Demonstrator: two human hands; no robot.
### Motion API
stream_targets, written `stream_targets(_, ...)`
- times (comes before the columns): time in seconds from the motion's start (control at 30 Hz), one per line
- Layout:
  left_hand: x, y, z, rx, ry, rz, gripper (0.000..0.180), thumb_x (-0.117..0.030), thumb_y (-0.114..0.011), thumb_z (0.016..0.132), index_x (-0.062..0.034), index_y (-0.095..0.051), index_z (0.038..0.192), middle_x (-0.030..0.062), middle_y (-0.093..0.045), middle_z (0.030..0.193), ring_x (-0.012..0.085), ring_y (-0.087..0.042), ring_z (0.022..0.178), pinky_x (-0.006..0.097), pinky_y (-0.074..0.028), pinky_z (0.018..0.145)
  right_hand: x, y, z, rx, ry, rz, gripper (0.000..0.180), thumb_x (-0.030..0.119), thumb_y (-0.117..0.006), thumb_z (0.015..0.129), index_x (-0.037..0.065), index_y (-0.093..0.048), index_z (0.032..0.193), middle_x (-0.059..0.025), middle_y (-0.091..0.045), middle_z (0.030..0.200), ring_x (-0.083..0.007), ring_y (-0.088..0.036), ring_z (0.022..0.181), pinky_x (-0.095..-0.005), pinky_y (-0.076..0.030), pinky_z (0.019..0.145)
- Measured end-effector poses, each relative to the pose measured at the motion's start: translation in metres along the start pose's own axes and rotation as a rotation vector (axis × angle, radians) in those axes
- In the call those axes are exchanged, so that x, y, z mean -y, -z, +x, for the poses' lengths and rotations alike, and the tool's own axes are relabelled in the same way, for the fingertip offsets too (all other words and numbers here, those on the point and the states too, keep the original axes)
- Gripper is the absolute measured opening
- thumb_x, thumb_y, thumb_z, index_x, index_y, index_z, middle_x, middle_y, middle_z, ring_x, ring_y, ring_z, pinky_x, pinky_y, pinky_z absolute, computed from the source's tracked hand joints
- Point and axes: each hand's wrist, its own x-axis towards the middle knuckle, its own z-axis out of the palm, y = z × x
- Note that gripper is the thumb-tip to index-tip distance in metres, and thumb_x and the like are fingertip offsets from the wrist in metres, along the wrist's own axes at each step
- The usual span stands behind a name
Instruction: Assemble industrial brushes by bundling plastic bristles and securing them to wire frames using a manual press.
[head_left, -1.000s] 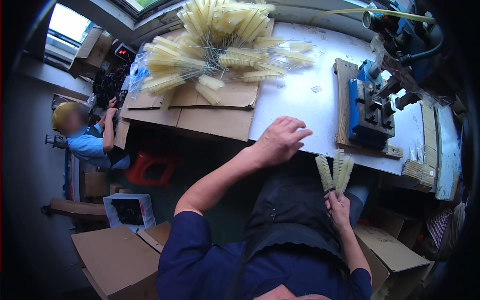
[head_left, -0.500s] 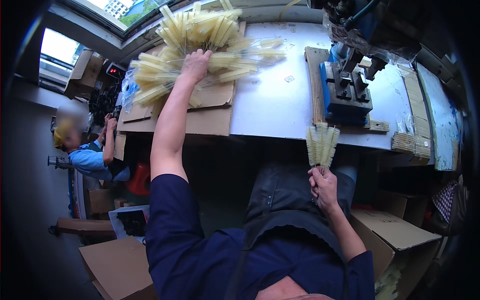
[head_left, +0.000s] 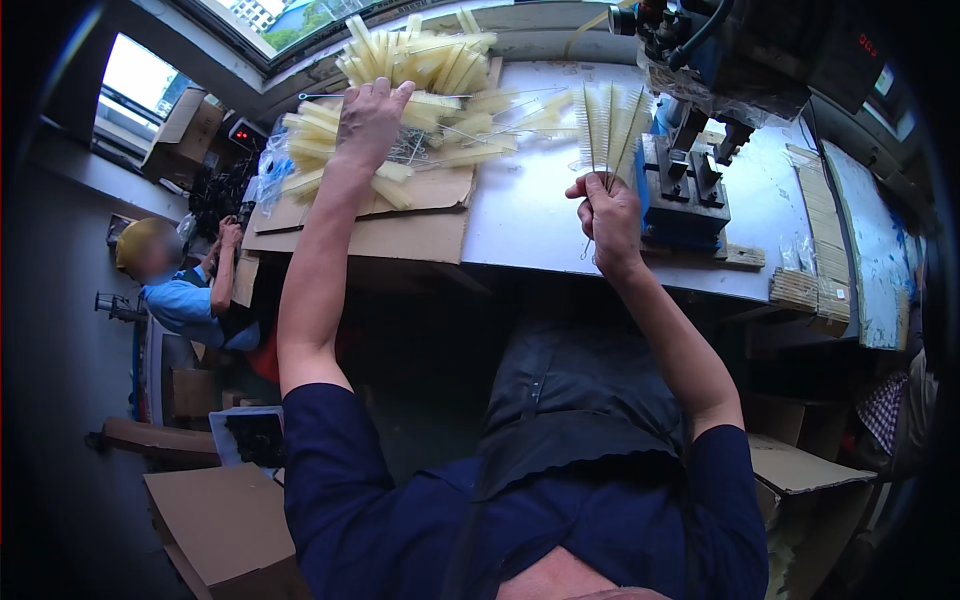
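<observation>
My right hand (head_left: 612,215) is closed around the wire stems of several bottle brushes (head_left: 607,125). Their pale yellow bristle heads fan upward, and thin wire ends poke out below the fist, near the table's front edge. Farther left, my left hand (head_left: 372,120) rests palm down over a heap of similar brushes (head_left: 420,60), fingers apart. A brush wire with a small ring end (head_left: 303,97) passes under these fingers; their undersides are hidden. Tangled wire stems (head_left: 408,147) show beside that hand.
A blue-and-black press fixture (head_left: 685,185) stands just right of my right hand, with machine parts (head_left: 690,60) overhanging it. Cardboard (head_left: 370,235) lies under the heap on the white tabletop (head_left: 520,220). A co-worker in a blue shirt (head_left: 190,308) works at far left. Cardboard boxes (head_left: 220,520) stand low at both sides.
My right hand has risen from near my lap to above the table, bringing its brushes beside the fixture. My left hand stays at the heap, its fingers now more spread.
</observation>
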Motion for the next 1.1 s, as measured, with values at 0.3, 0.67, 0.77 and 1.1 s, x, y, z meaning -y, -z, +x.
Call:
stream_targets(0.3, -0.028, 0.054, -0.023, 0.043, 0.045, -0.428, 0.048, 0.004, -0.051, 0.083, -0.0178, -0.063, 0.124, 0.0059, -0.056, 0.088, 0.0258, -0.059, 0.085, 0.037, -0.044, 0.081, -0.022, -0.022, 0.046, -0.048, 0.725, -0.732, 0.024, 0.017, -0.052, 0.102, 0.0, -0.066, 0.09, -0.0064, -0.066, 0.07, -0.0128, -0.056, 0.056, -0.0299, -0.047, 0.055)
stream_targets(0.67, -0.062, 0.025, -0.026, 0.305, 0.135, -0.937, 0.043, -0.004, -0.053, 0.089, -0.011, -0.055, 0.132, 0.0152, -0.06, 0.111, 0.0336, -0.06, 0.1, 0.041, -0.048, 0.089, -0.03, 0.024, -0.012, 0.213, 0.014, -0.489, 0.031, 0.027, -0.058, 0.1, -0.002, -0.066, 0.096, -0.0005, -0.053, 0.071, -0.0096, -0.045, 0.064, -0.0253, -0.039, 0.058)
stream_targets(0.77, -0.054, 0.008, -0.032, 0.314, 0.284, -1.048, 0.035, -0.009, -0.057, 0.094, -0.005, -0.058, 0.129, 0.0135, -0.064, 0.095, 0.0261, -0.061, 0.084, 0.035, -0.05, 0.081, -0.024, 0.049, -0.024, 0.161, -0.13, -0.464, 0.037, 0.033, -0.063, 0.098, -0.003, -0.067, 0.095, -0.0009, -0.057, 0.074, -0.013, -0.051, 0.069, -0.0284, -0.045, 0.066)
stream_targets(1.1, -0.13, 0.018, -0.034, 0.415, 0.661, -1.769, 0.039, -0.013, -0.058, 0.098, 0.0008, -0.055, 0.134, -0.0022, -0.06, 0.091, 0.0033, -0.052, 0.074, 0.019, -0.044, 0.065, -0.039, 0.022, -0.01, 0.207, -0.082, -0.486, 0.026, 0.025, -0.056, 0.102, 0.001, -0.066, 0.1, -0.0011, -0.059, 0.07, -0.0083, -0.054, 0.063, -0.024, -0.045, 0.059)
